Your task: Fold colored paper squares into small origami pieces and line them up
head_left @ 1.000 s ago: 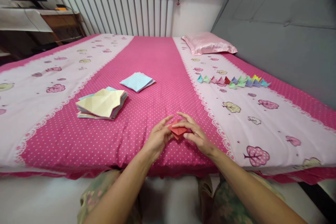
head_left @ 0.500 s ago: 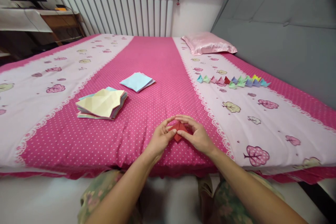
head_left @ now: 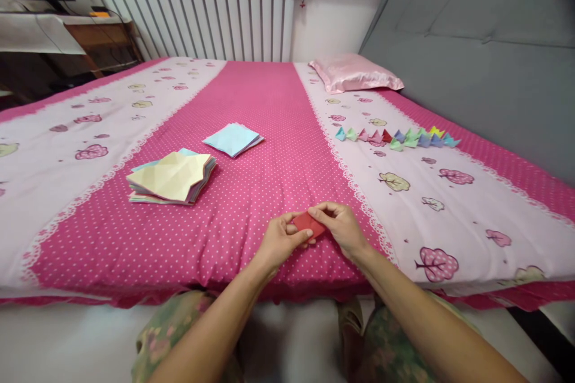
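Observation:
A small folded piece of red origami paper (head_left: 308,225) is between my two hands, just above the pink dotted bedspread (head_left: 251,191). My left hand (head_left: 282,238) pinches its left side, thumb on top and fingers beneath. At its upper right edge, the thumb and fingers of my right hand (head_left: 341,226) grip the paper. Part of the red piece is covered by my fingers. Left of my hands lies a stack of creased paper sheets (head_left: 173,176) with a pale yellow one on top. Beyond it is a smaller stack with light blue paper (head_left: 233,139) uppermost.
Several small folded paper pieces (head_left: 411,139) in many colours stand in rows on the bed's right side. A pink pillow (head_left: 354,73) lies farther back by the grey headboard (head_left: 476,66). A white radiator (head_left: 197,21) lines the wall; a desk (head_left: 96,36) is at far left.
The red paper has turned from a point-down diamond to a tilted squarish shape. My right hand has shifted its grip to the upper edge, and my left thumb lies lower across the paper.

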Action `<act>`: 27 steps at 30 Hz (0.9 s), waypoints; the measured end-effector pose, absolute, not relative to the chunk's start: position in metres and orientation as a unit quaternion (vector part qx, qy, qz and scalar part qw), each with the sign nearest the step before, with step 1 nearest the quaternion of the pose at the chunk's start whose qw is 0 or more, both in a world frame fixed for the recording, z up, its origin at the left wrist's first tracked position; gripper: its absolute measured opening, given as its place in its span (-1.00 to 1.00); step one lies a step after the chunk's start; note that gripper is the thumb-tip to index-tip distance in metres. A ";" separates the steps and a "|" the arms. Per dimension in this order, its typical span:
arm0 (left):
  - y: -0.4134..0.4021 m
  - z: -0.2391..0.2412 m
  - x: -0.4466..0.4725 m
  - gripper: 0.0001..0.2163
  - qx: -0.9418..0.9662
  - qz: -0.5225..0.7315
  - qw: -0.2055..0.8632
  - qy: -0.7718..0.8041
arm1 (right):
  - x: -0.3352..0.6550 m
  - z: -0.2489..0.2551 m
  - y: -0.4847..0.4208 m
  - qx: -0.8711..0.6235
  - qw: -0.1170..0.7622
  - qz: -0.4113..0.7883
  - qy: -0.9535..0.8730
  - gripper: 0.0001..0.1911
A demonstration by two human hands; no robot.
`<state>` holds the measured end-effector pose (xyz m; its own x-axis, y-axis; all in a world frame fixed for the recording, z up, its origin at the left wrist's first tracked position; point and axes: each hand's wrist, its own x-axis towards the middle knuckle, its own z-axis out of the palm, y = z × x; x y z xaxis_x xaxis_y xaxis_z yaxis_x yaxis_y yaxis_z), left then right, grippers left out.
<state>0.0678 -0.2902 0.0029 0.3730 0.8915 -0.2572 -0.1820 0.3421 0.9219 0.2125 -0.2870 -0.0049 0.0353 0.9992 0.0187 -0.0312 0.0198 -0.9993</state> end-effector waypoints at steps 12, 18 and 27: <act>-0.290 0.002 0.067 -0.71 0.418 0.327 0.730 0.431 | 0.210 -0.011 -0.284 -0.511 0.526 0.462 -0.498 -0.75; -0.290 0.003 0.068 -0.67 0.407 0.336 0.732 0.431 | 0.206 -0.008 -0.283 -0.513 0.531 0.465 -0.489 -0.74; -0.289 0.004 0.062 -0.69 0.437 0.338 0.727 0.409 | 0.210 -0.009 -0.282 -0.486 0.510 0.490 -0.514 -0.77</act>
